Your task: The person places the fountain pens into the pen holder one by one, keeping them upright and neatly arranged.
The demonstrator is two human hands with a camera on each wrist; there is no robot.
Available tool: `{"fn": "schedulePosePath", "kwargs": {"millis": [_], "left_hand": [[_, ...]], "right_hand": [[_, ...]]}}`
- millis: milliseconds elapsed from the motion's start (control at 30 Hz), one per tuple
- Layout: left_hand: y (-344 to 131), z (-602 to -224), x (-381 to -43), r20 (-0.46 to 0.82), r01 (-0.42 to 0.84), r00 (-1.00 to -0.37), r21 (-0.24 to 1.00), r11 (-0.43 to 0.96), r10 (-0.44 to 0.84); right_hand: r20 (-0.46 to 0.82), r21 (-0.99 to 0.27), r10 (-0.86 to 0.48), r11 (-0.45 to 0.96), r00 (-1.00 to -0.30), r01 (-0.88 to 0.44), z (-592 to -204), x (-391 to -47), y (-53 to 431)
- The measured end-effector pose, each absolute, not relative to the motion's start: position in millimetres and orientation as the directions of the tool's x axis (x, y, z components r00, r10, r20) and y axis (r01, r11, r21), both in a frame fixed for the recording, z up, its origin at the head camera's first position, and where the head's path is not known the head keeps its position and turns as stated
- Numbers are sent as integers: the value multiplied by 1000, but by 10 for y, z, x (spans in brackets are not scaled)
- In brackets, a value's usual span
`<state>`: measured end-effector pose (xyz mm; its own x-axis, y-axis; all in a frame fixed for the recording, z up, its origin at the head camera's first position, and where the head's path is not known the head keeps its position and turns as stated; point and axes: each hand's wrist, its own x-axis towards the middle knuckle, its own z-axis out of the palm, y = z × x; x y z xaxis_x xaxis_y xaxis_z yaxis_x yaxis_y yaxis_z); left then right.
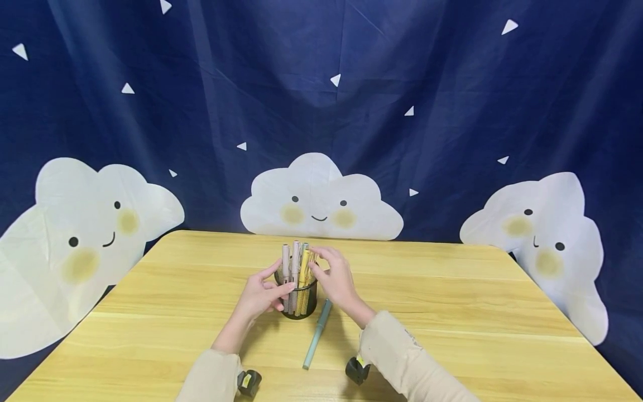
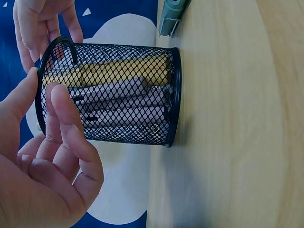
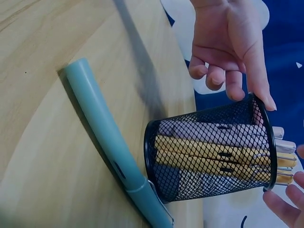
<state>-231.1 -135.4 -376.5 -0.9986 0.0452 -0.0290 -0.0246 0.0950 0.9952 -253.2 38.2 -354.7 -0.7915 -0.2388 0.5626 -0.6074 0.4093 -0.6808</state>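
Note:
A black mesh pen holder stands upright with lilac pens and yellow pens in it. My left hand holds the holder from its left, thumb at the rim and the other fingers bent beside the mesh. At the opening's right side, my right hand has its loosely bent fingers by the yellow pens' caps; in the right wrist view its fingertips show spread around the cap ends. A teal capped pen lies on the table just in front of the holder.
The light wooden table carries everything. Behind it hangs a dark blue curtain with white clouds and triangles. A black wrist camera sits under the left sleeve, another black camera under the right.

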Motion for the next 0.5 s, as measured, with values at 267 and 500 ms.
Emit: {"fn": "schedulePosePath", "kwargs": {"millis": [267, 500], "left_hand": [[-1360, -3774, -2328, -27, -21, -997, 997, 81, 72], [-1365, -3788, -2334, -35, -30, -997, 997, 77, 70]], "right_hand": [[528, -535, -429, 502, -733, -679, -3528, -2576, 342], [460, -521, -447, 565, -767, -641, -3529, -2621, 331]]}}
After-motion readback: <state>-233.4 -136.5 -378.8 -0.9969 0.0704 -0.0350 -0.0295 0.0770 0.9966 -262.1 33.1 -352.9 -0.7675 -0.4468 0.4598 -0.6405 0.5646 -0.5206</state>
